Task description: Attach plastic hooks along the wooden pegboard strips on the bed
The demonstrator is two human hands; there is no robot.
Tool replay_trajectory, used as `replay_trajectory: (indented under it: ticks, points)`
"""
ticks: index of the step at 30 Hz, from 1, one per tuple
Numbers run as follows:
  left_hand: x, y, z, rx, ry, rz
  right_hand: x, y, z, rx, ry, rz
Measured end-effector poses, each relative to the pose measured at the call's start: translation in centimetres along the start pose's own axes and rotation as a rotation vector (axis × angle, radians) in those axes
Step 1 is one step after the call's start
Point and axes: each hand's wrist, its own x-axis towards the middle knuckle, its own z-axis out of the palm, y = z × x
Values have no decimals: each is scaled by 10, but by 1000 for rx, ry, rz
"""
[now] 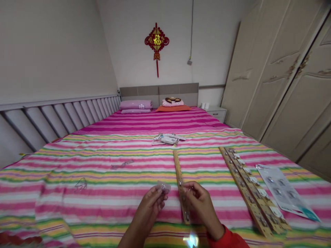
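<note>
My left hand [152,201] pinches a small clear plastic piece [163,187] with a shiny bit in it, just left of a narrow wooden strip [177,167]. The strip lies lengthwise on the striped bedspread and carries small metal fittings on its near half. Closed at the strip's right edge, my right hand [199,199] has its fingertips touching or very close to the wood; what they hold, if anything, is hidden. To the right lie two more wooden strips [239,181] side by side, bearing several metal fittings and white tags.
A blister pack [284,189] with metal pieces lies at the right. Several flat packs [168,138] are piled farther back. Clear plastic scraps [122,164] and a crumpled clear piece [81,185] lie to the left. A bed rail [64,106] runs along the left side.
</note>
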Motion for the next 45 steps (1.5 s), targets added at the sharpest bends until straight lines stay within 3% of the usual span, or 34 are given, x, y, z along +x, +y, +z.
replay_trajectory:
  ticks: [6,13,17,21,27,30,34,39,45]
  points:
    - [-10,-6,22,150,27,30,-23,-9,8,-283,-76,-389]
    - [-21,-11,38,152,62,-74,-29,-15,7,-271,-42,-477]
    - [-24,-15,40,190,27,-99,-30,-23,3,-244,-15,-438]
    - [-21,-21,35,318,13,-83,-24,-25,-4,-209,-20,-295]
    - [-19,-16,26,653,155,391,-14,-30,-14,-180,-135,-122]
    - [-20,-6,29,784,78,467,-12,-35,-15,-194,-257,-105]
    - [-19,-2,32,845,-53,467,-11,-34,-14,-203,-311,-94]
    - [-16,-13,30,826,-56,387,-10,-23,-14,-159,-253,-56]
    - [-7,-14,31,637,-50,301,-7,-9,-17,35,-77,54]
